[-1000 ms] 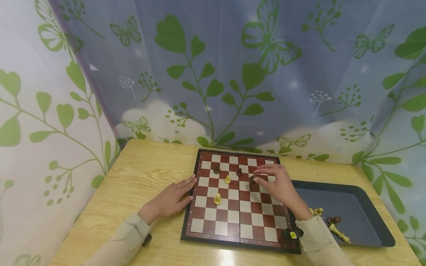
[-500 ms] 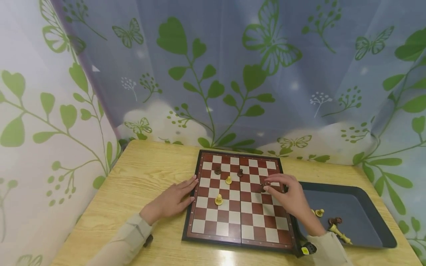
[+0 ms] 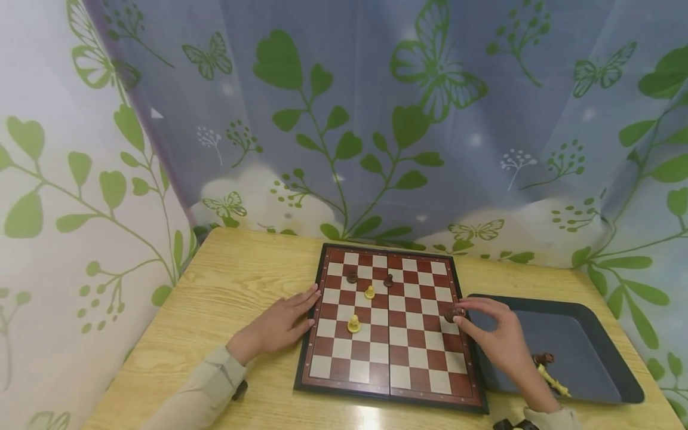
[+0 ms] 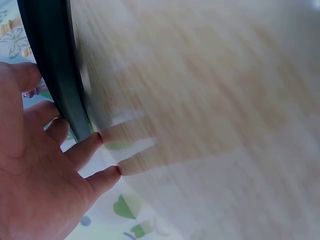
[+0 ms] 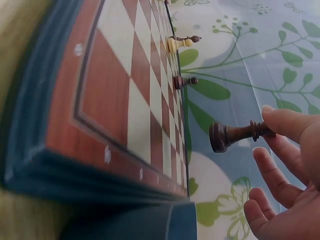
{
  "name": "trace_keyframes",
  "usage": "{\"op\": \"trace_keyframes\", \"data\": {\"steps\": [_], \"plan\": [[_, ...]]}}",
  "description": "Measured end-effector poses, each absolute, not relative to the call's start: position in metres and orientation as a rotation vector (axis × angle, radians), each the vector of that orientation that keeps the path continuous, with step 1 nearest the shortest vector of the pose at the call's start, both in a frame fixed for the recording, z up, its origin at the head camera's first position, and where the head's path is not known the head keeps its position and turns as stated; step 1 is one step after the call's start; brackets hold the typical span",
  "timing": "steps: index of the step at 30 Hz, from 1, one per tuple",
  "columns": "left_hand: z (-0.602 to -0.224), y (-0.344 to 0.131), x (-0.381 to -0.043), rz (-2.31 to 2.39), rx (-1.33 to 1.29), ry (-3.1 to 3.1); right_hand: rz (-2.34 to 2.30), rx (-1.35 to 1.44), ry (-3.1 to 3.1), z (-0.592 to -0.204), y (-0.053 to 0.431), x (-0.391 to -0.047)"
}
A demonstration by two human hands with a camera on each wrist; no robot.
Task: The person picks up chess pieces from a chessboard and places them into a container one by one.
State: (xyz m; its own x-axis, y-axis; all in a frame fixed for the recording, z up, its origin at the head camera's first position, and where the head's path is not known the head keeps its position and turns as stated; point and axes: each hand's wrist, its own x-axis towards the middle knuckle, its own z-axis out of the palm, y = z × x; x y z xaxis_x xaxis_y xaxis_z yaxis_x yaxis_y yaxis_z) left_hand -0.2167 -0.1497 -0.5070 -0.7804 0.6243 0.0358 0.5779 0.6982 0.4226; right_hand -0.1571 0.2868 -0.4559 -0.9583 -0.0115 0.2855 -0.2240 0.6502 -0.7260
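My right hand [image 3: 500,337] pinches a dark brown chess piece [image 5: 234,135] by its top, between thumb and fingertips. In the right wrist view the piece is off the board, its wide base facing away from the hand. That hand hovers over the right edge of the chessboard [image 3: 368,371]. With fingers extended, my left hand [image 3: 275,325] touches the board's left edge. Two light pawns, one nearer [image 3: 353,324] and one farther [image 3: 369,292], stand on the board. Behind them are two dark pieces, one at left [image 3: 352,277] and one at right [image 3: 389,280].
A dark grey tray [image 3: 570,325] stands right of the board on the wooden table [image 3: 242,263]. Inside it lie a dark chess piece [image 3: 544,358] and a long light one [image 3: 553,382]; my right forearm covers part of it. A patterned curtain [image 3: 344,119] hangs behind.
My right hand has carried the dark chess piece rightward and slightly nearer, from the board's right half to its right edge. The left hand stays at the left edge.
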Motion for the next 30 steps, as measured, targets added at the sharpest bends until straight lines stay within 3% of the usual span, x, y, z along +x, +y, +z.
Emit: {"op": "trace_keyframes", "data": {"steps": [30], "plan": [[-0.502,-0.151,-0.218,0.549,1.021,2.78,1.23,-0.027,-2.582,-0.467,0.34,-0.13]]}}
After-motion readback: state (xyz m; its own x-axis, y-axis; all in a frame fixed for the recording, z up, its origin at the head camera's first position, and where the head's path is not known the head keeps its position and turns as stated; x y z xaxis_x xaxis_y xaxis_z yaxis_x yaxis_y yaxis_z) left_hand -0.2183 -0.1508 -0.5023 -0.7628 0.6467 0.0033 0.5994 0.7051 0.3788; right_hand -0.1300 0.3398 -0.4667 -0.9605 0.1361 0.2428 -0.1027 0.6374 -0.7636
